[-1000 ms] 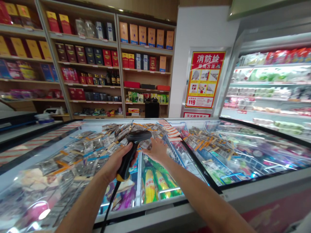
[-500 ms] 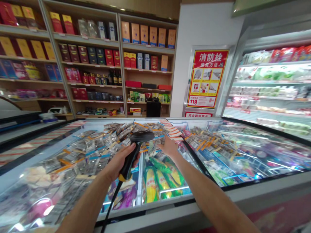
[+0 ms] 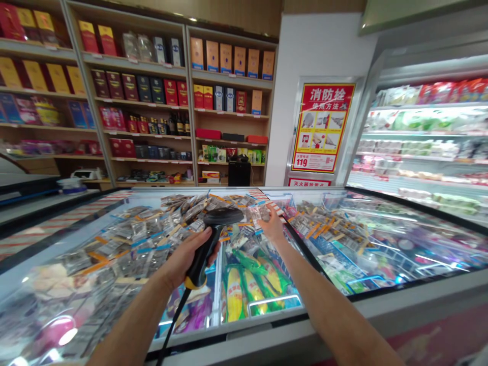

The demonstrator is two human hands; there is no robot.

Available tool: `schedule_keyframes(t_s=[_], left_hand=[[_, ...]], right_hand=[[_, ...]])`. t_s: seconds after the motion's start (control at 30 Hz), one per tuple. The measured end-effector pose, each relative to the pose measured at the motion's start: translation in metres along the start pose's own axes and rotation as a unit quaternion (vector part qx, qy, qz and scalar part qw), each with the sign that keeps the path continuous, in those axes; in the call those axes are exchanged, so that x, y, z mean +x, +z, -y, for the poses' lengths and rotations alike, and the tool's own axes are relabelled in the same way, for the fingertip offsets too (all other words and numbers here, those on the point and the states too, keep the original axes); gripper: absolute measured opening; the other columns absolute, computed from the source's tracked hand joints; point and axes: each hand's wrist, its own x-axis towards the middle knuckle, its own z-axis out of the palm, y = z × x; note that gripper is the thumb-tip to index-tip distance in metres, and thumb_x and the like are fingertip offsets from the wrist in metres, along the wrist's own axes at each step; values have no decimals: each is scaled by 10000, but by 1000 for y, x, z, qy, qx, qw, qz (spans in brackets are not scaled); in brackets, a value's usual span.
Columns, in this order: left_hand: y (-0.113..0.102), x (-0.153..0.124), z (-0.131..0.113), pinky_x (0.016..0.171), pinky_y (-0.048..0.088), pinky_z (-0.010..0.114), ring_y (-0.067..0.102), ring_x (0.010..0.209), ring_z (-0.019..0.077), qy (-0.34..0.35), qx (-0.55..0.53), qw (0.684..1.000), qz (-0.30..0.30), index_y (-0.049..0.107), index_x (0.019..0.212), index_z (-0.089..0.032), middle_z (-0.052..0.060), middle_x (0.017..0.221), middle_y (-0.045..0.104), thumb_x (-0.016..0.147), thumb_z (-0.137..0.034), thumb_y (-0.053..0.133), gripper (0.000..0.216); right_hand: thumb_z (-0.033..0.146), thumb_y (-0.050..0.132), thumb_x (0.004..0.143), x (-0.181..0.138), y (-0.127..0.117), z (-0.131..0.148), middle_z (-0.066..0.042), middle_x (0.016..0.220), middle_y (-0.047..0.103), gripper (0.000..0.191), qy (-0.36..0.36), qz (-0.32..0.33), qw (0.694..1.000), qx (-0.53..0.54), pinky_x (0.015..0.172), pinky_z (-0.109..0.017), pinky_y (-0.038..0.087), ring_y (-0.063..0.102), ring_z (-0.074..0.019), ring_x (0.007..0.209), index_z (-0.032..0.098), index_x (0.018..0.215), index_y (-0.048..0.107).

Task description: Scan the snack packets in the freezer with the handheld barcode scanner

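Observation:
My left hand (image 3: 187, 258) is wrapped round the handle of a black and yellow barcode scanner (image 3: 223, 216), whose cord trails down toward me. The scanner's head points forward over the freezer top. Just right of it, my right hand (image 3: 273, 226) pinches a small clear plastic packet (image 3: 257, 215) with a printed label. Many similar packets (image 3: 152, 223) with blue and orange strips are spread over the glass to the left and behind. Under my hands, inside the chest freezer, lie yellow corn cobs in green bags (image 3: 252, 284).
A second heap of packets (image 3: 331, 221) lies on the glass at right, past the dark lid frame (image 3: 305, 249). Shelves of boxed bottles (image 3: 152, 91) stand behind. A red fire-hydrant poster (image 3: 323, 127) hangs on the wall, beside a lit display fridge (image 3: 423, 147).
My right hand has lifted slightly, and a clear packet now shows between its fingers. The left hand and the scanner have hardly moved.

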Motion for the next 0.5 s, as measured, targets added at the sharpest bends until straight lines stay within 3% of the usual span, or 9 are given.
schedule_keyframes(t_s=[0.33,0.5], left_hand=[[0,1,-1,375,386,171,488,403,86,4,-10,1000,-3,552,645,-127,23,494,572,669,-442,569,316],[-2,4,-1,383,406,182,502,408,88,3,-24,999,-26,565,639,-125,23,538,586,674,-432,565,309]], right_hand=[[190,550,584,3,2,-6,-44,926,615,567,0,-6,1000,-29,769,-302,432,571,-178,840,172,1140,442],[184,553,610,20,-26,-16,-68,1037,593,568,10,-40,989,-139,832,-305,411,549,-185,939,168,1165,436]])
